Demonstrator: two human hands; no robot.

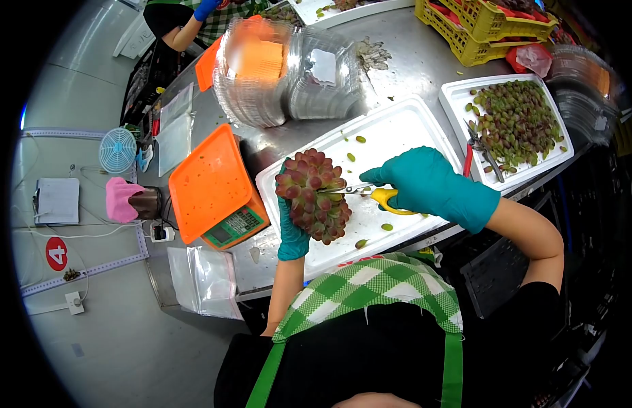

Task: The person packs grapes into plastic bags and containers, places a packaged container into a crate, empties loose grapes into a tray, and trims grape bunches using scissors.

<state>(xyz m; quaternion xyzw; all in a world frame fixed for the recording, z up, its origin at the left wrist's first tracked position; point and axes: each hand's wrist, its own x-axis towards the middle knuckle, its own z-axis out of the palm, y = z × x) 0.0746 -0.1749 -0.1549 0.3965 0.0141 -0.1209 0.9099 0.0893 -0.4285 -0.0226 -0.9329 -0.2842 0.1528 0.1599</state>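
Note:
My left hand, in a teal glove, is wrapped round a bunch of reddish-purple grapes from its left and underside. The bunch is over the left part of a white tray, where several loose green grapes lie. My right hand, gloved alike, grips scissors with yellow handles. Their metal blades point left and reach the right side of the bunch, the tips hidden among the grapes.
An orange-topped scale stands left of the tray. Stacked clear plastic containers are behind it. At right, a second white tray holds loose grapes and red-handled snips. Yellow crates stand at the back; another person's blue-gloved hand shows top left.

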